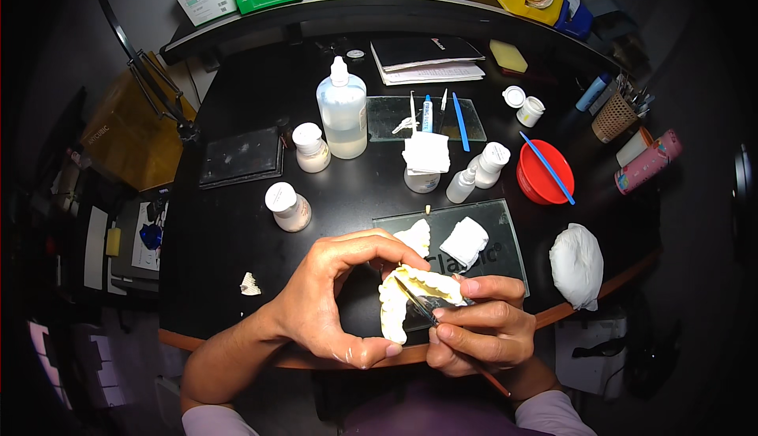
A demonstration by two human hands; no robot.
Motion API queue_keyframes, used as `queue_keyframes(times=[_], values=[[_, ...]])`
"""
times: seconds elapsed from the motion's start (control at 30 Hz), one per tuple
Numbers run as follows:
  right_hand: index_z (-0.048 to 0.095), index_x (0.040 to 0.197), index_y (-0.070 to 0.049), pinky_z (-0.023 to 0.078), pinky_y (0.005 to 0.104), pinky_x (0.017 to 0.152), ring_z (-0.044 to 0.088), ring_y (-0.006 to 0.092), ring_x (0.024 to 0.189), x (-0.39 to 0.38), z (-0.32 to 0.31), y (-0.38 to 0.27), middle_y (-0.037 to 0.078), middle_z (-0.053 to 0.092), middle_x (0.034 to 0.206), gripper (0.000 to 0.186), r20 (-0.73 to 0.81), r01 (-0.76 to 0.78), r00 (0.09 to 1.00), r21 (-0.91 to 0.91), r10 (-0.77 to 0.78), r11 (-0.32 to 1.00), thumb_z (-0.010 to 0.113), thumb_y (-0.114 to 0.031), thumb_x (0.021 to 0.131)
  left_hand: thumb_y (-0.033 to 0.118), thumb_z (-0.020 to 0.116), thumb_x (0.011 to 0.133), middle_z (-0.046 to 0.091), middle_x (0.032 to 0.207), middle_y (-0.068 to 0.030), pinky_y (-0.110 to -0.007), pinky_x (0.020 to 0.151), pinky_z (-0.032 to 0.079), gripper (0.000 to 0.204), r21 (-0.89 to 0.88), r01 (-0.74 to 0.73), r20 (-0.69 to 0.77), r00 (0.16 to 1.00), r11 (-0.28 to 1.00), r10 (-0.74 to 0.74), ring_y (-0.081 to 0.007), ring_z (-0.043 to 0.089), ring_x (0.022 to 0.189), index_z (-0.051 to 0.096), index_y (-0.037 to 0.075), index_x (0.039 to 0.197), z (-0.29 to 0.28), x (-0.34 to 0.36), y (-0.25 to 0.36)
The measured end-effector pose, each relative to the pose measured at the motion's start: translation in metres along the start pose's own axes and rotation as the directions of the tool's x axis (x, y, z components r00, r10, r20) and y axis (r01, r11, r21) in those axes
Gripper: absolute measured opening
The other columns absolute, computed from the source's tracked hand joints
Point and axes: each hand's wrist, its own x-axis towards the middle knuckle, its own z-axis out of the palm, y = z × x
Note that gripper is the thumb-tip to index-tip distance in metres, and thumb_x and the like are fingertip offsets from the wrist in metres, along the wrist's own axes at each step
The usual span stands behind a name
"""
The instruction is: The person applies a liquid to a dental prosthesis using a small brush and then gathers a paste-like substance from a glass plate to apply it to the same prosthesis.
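Observation:
Between the fingertips of my left hand (335, 294) is a cream-coloured, U-shaped dental cast (392, 310) with a row of teeth. My right hand (485, 329) grips a thin brush (491, 379) with a reddish-brown handle. Its dark tip rests against the inner side of the cast, and a right fingertip also touches the cast's right end. Just behind the cast, a second cream dental piece (415, 236) lies on a glass slab (505, 239), partly covered by my left hand. A folded white cloth or tissue (464, 243) sits on the same slab.
Several white-capped jars (289, 207) and a large clear squeeze bottle (342, 112) stand behind my hands. A red bowl (541, 175) with a blue stick across it is at right, near a white wrapped bundle (576, 266). A small cream fragment (249, 284) lies at left.

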Motion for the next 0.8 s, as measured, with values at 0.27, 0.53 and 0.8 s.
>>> queue_keyframes(times=[0.27, 0.53, 0.8], values=[[0.076, 0.101, -0.010, 0.064, 0.0358, 0.091, 0.067, 0.0260, 0.109, 0.0003, -0.0020, -0.0007, 0.003, 0.076, 0.095, 0.023, 0.007, -0.003, 1.000, 0.015, 0.003, 1.000, 0.087, -0.008, 0.081, 0.030, 0.089, 0.057, 0.069, 0.117, -0.0208, -0.039, 0.102, 0.049, 0.076, -0.004, 0.006, -0.003, 1.000, 1.000, -0.006, -0.0280, 0.067, 0.110, 0.068, -0.010, 0.118, 0.0012, -0.0004, 0.0000], [0.076, 0.103, -0.010, 0.064, 0.0363, 0.091, 0.067, 0.0263, 0.108, 0.0013, -0.0017, -0.0010, 0.003, 0.076, 0.096, 0.024, 0.010, -0.004, 1.000, 0.013, 0.004, 1.000, 0.086, -0.008, 0.082, 0.030, 0.089, 0.057, 0.069, 0.117, -0.0207, -0.039, 0.103, 0.049, 0.076, -0.005, -0.008, 0.005, 1.000, 1.000, 0.008, -0.0281, 0.067, 0.111, 0.068, -0.010, 0.118, -0.0001, -0.0005, -0.0017], [0.076, 0.103, -0.010, 0.063, 0.0362, 0.092, 0.066, 0.0261, 0.109, 0.0021, -0.0024, -0.0019, 0.003, 0.075, 0.096, 0.024, 0.017, -0.024, 1.000, 0.016, 0.024, 1.000, 0.086, -0.008, 0.082, 0.030, 0.089, 0.057, 0.069, 0.117, -0.0206, -0.039, 0.103, 0.049, 0.076, 0.010, -0.006, 0.002, 1.000, 1.000, 0.006, -0.0277, 0.067, 0.110, 0.068, -0.010, 0.118, -0.0006, -0.0005, -0.0022]])
